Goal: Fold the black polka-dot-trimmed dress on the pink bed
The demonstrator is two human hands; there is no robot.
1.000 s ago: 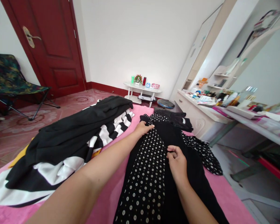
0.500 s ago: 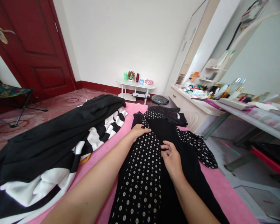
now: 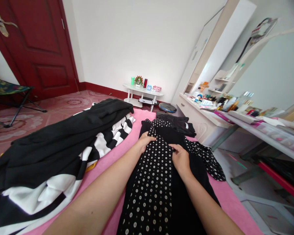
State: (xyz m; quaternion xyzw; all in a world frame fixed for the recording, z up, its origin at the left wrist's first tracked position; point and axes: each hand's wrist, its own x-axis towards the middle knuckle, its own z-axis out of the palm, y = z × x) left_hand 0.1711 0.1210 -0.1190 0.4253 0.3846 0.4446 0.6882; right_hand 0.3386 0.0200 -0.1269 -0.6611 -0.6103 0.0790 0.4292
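Note:
A black garment with white polka dots (image 3: 152,182) lies lengthwise on a pink bed cover (image 3: 117,143) in front of me. My left hand (image 3: 145,141) rests on its dotted panel near the upper left edge, fingers curled on the cloth. My right hand (image 3: 180,158) lies on the seam between the dotted panel and the plain black part, fingertips pinching the fabric edge. A dotted sleeve (image 3: 208,160) spreads to the right.
A heap of black and black-and-white striped clothes (image 3: 56,153) covers the bed's left side. A folded dark item (image 3: 178,124) sits beyond the garment. A cluttered white dressing table (image 3: 210,114) stands right, a small white table (image 3: 143,93) by the wall, a red door (image 3: 36,45) left.
My right hand slid up along the seam toward the garment's top. My left hand drew back slightly on the dotted panel. The camera view shifted a little.

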